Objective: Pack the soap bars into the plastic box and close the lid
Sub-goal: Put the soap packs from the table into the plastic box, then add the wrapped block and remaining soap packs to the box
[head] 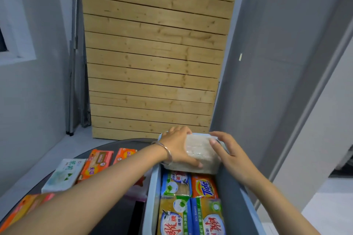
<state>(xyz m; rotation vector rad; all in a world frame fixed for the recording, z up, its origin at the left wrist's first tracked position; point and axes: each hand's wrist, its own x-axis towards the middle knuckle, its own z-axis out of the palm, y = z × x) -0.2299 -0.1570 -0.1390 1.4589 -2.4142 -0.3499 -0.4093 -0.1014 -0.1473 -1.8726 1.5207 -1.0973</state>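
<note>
Tabletop box [152, 192]: both hands [178, 146] [227, 150] hold soap pack [198, 155] crosswise

Soap bars [191, 204] in the plastic box [151, 192], more bars [76, 170] on table [118, 213] left

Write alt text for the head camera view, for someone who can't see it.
Both hands, left hand and right hand, hold a pale wrapped soap bar at the far end of a plastic box already holding packaged soaps. More soap packs lie on the dark table to the left.
</note>
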